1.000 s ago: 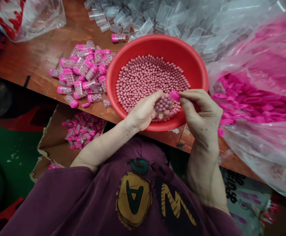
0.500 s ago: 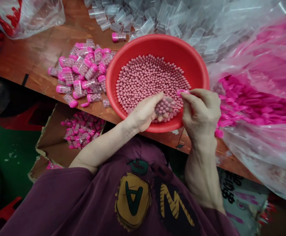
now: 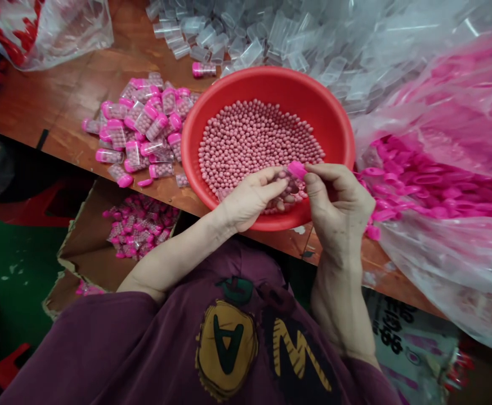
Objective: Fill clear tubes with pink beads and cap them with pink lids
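Observation:
My left hand [image 3: 254, 197] is closed round a small clear plastic tube [image 3: 283, 188] filled with pink beads, over the near rim of a red bowl [image 3: 330, 121]. A bright pink cap [image 3: 296, 169] sits at the tube's mouth, pinched by the thumb and forefinger of my right hand [image 3: 339, 197]. Whether the cap is fully seated cannot be seen. Many loose pink beads [image 3: 258, 132] lie in the bowl below. My left fingers hide part of the tube.
Left of the bowl lies a pile of capped bead tubes [image 3: 144, 121]. Empty clear tubes [image 3: 250, 50] spread behind it. A plastic bag of pink caps [image 3: 432, 180] lies open at right. Below the table edge, a cardboard box [image 3: 81, 236] holds more filled tubes.
My right hand has moved left with the pink cap, bringing it from beside the tube onto its mouth. My left fingers have shifted on the tube.

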